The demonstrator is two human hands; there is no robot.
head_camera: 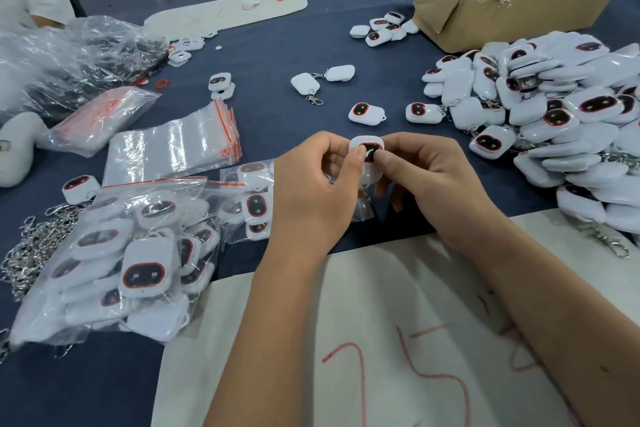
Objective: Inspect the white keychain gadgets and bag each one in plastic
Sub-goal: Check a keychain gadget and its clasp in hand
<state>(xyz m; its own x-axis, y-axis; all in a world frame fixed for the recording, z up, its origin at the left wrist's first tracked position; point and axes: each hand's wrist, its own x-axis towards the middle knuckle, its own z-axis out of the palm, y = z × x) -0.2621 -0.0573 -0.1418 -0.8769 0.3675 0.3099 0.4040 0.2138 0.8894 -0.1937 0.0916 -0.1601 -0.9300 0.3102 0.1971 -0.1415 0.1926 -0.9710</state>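
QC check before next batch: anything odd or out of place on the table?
A loose red ring lies on the cloth by the crumpled plastic, apart from any gadget. Both hands grip one gadget; nothing else stands out.

Both forearms are bare, rising from the lower right of the frame. No sleeve reaches the wrists. The left hand and right hand wear no gloves, rings or watch. Fingernails are short and unpainted.
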